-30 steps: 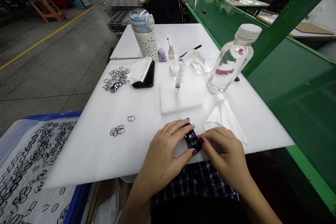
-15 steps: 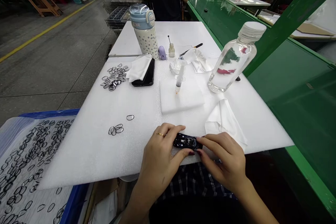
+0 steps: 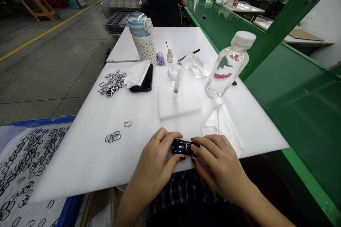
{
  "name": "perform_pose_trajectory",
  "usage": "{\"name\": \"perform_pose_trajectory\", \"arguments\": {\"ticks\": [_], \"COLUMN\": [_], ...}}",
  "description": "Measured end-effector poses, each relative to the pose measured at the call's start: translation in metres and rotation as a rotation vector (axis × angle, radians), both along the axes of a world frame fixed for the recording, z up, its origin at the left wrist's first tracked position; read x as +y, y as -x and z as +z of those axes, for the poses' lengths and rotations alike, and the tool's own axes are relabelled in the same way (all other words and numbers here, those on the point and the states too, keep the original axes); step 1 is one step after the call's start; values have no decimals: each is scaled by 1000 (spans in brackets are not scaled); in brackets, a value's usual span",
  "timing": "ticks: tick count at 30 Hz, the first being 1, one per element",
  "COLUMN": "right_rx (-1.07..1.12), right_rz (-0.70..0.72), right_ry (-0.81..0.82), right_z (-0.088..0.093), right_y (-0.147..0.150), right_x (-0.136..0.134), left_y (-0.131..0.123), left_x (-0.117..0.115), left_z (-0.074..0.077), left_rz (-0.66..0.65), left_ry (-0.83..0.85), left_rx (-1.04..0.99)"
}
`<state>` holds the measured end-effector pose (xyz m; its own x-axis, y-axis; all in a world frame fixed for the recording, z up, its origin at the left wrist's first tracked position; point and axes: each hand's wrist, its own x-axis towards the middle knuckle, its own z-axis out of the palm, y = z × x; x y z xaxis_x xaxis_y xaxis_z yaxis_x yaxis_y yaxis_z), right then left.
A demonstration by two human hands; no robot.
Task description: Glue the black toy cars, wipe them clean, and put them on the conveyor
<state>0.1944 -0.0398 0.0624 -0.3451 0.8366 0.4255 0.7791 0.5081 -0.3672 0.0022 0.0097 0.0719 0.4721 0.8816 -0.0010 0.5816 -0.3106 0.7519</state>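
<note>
Glossy black moulded piece (image 3: 183,147), hard-looking and lacquer-smooth, held at the near edge of the white foam sheet (image 3: 87,163). Left hand (image 3: 154,159) and right hand (image 3: 218,163) grip it from either end, fingers closed on it (dark-painted nails (image 3: 182,157), thin gold ring (image 3: 157,138) on the left hand). Crumpled soft tissue (image 3: 221,127) just beyond the right hand; thin black loops (image 3: 113,137) lie on the foam, off to the left.

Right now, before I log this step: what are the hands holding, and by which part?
The left hand and right hand hold a small glossy black piece between them, each gripping one of its opposite ends.
</note>
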Motion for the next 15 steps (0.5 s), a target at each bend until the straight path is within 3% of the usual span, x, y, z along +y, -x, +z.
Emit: {"name": "perform_pose_trajectory", "arguments": {"ticks": [4,8,15], "right_rx": [147,219,205], "right_rz": [-42,-137,-85], "right_ry": [94,17,-47], "right_z": [1,-4,-10], "right_y": [-7,-6,4], "right_x": [0,2,4], "left_y": [2,1,-2], "left_x": [0,-1,-2], "left_z": [1,-1,-4], "left_rz": [-2,14,30], "left_ry": [37,34,-4], "left_rx": [-15,-27,-29]}}
